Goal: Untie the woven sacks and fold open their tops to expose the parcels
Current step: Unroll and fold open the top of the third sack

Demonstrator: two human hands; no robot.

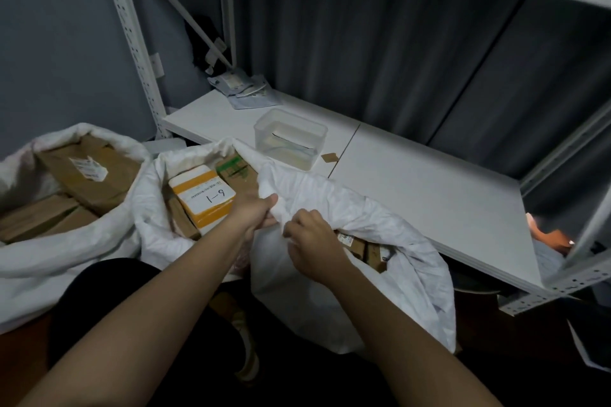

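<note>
Three white woven sacks stand side by side on the floor. The left sack (39,261) is wide open and shows brown cardboard parcels (89,172). In the middle sack (155,231), also open, lies a white and orange parcel marked "1-9" (205,198). The right sack (380,274) is partly open, with brown parcels (363,249) showing at its mouth. My left hand (256,210) grips a bunch of the right sack's top fabric. My right hand (312,241) pinches the same fabric just to the right.
A low white shelf board (429,195) runs behind the sacks, carrying a clear plastic tub (291,137) and loose packets (244,89) at the back. White metal rack posts (132,33) rise at the left and right. Dark curtains hang behind. My dark-trousered leg is below.
</note>
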